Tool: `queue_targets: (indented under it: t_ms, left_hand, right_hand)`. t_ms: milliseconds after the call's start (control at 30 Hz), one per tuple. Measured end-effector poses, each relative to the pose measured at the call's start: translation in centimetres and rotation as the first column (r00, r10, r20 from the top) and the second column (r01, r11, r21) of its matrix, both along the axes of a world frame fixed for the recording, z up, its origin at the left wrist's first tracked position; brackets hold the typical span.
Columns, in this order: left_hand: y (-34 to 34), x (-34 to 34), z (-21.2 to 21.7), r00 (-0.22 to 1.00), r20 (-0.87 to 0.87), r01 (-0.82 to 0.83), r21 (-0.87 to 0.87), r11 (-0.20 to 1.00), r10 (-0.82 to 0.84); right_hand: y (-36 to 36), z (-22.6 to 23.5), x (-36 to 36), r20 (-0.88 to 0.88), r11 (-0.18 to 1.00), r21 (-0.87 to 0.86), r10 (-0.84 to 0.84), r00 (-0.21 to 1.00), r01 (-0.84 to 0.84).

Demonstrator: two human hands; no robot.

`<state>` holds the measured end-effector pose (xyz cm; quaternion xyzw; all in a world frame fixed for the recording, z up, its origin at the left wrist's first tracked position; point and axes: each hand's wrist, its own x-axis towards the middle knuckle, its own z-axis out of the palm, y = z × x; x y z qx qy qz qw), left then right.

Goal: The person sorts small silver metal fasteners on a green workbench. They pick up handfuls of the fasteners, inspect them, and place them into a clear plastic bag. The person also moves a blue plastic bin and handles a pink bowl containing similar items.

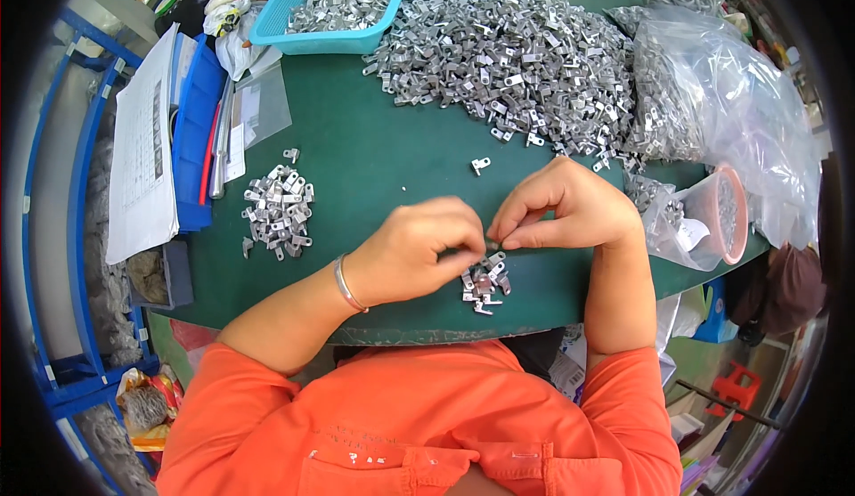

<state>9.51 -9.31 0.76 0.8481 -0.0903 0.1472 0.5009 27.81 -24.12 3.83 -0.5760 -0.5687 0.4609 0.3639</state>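
Observation:
My left hand [423,245] and my right hand [570,204] meet over the near middle of the green table, fingertips almost touching. Both are closed in a pinch; whatever lies between the fingertips is too small and covered to make out. Right below them is a small cluster of silver bent metal brackets [485,284], each with a hole in its tab. A single bracket [480,166] lies apart, beyond my fingers. To the left is another small pile of the brackets [280,207]. A large heap of them [525,60] spreads across the far side.
At the far left stands a turquoise basket [312,44] of brackets. Blue trays [193,140] with papers [147,153] and pens line the left edge. On the right are a clear plastic bag [712,95] of parts and a tipped pink-rimmed cup [732,220]. Blue shelving [80,256] stands left.

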Motion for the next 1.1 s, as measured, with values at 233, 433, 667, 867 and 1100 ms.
queue_targets:
  t_ms: [233, 433, 667, 867, 1100]
  left_hand:
    - [-0.2, 0.4, -0.9, 0.999, -0.005, 0.046, 0.038, 0.998, -0.046]
    - [0.5, 0.9, -1.0, 0.878, -0.45, -0.414, -0.55, 0.725, 0.161]
    - [0.3, 0.6, -1.7, 0.925, -0.285, -0.377, -0.601, 0.705, 0.251]
    - [0.3, 0.5, -1.1, 0.946, -0.188, -0.32, -0.413, 0.853, 0.264]
    - [-0.2, -0.1, 0.2, 0.995, 0.098, 0.019, 0.006, 1.0, -0.02]
  right_hand:
    - [2.2, -4.1, -1.2, 0.616, 0.836, 0.443, -0.546, 0.568, 0.324]
    - [2.6, -2.6, -1.5, 0.299, 0.835, 0.492, -0.426, 0.854, 0.244]
    - [1.9, -2.0, -2.0, -0.11, 0.874, 0.208, -0.425, 0.899, 0.439]
    - [1.6, -1.1, -1.7, -0.106, 0.931, 0.099, -0.34, 0.934, 0.35]
    - [0.5, 0.4, 0.1, 0.207, 0.967, 0.23, -0.157, 0.966, 0.108]
